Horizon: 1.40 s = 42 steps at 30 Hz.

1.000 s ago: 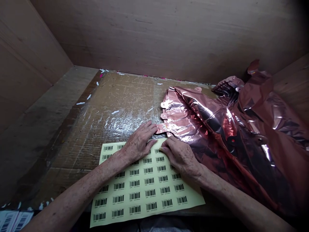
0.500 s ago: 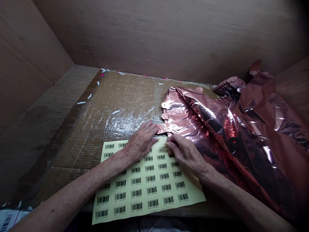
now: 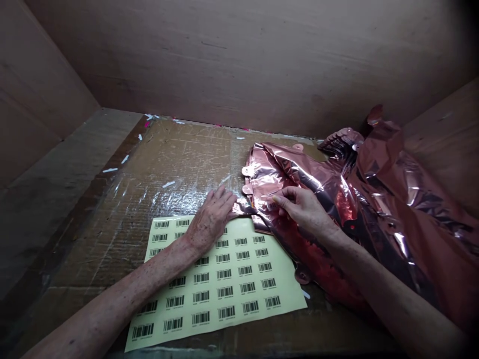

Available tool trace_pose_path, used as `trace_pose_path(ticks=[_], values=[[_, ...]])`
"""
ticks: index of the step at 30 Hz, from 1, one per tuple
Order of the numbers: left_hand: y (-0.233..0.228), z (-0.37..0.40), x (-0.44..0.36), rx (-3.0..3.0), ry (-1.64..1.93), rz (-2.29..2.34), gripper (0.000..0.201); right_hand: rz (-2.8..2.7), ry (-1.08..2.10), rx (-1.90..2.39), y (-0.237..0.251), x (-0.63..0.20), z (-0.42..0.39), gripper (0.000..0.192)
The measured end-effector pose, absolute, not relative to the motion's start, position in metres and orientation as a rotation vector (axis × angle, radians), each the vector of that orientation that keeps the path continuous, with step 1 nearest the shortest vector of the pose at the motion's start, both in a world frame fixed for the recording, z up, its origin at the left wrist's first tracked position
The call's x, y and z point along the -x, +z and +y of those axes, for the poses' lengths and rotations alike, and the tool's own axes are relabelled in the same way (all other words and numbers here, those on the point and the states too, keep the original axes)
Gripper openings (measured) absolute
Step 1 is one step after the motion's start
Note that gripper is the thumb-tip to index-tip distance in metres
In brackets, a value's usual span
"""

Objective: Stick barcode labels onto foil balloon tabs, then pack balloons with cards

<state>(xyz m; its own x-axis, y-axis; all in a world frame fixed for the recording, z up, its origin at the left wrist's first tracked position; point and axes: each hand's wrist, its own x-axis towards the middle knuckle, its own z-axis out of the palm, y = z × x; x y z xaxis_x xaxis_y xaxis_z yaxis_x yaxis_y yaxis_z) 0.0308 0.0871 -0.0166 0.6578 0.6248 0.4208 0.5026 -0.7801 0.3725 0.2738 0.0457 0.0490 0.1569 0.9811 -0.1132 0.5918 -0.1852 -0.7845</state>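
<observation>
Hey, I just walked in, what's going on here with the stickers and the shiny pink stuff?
A person's right hand pinches a small barcode label over the pink foil; whether it touches is unclear. The left hand lies flat, fingertips at a narrow foil tab. The barcode sheet lies partly under the left forearm.

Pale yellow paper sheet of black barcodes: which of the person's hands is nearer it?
Left. The left hand rests over the sheet, by its upper edge; the right hand is off it, over shiny copper-pink foil.
</observation>
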Motion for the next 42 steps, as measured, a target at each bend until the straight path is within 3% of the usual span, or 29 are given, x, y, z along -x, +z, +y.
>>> trace_pose_path(ticks=[7, 12, 20, 22, 27, 33, 37, 42], values=[[0.002, 0.082, -0.026, -2.649, 0.773, 0.954, 0.061, -1.442, 0.976, 1.813, 0.042, -0.273, 0.054, 0.031], [0.015, 0.081, -0.047, -2.715, 0.854, 0.765, 0.037, -1.375, 1.02, 1.832, 0.04, -0.273, 0.057, 0.03], [0.002, 0.092, -0.068, -2.787, 0.791, 0.665, 0.029, -1.474, 0.983, 1.83, 0.038, -0.273, 0.059, 0.03], [0.0, 0.092, -0.067, -2.805, 0.784, 0.66, 0.027, -1.617, 0.803, 1.891, 0.042, -0.273, 0.056, 0.027], [-0.003, 0.093, -0.068, -2.765, 0.786, 0.672, 0.026, -2.082, -0.059, 1.933, 0.046, -0.259, 0.033, 0.026], [0.003, 0.097, -0.066, -2.71, 0.827, 0.662, 0.031, -2.522, -0.21, 1.773, 0.039, -0.235, 0.018, 0.021], [0.009, 0.1, -0.062, -2.598, 0.85, 0.611, 0.026, -2.315, 0.064, 1.788, 0.044, -0.243, 0.032, 0.017], [0.008, 0.103, -0.06, -2.461, 0.815, 0.662, 0.022, -1.735, 0.818, 1.658, 0.058, -0.268, 0.042, 0.031]])
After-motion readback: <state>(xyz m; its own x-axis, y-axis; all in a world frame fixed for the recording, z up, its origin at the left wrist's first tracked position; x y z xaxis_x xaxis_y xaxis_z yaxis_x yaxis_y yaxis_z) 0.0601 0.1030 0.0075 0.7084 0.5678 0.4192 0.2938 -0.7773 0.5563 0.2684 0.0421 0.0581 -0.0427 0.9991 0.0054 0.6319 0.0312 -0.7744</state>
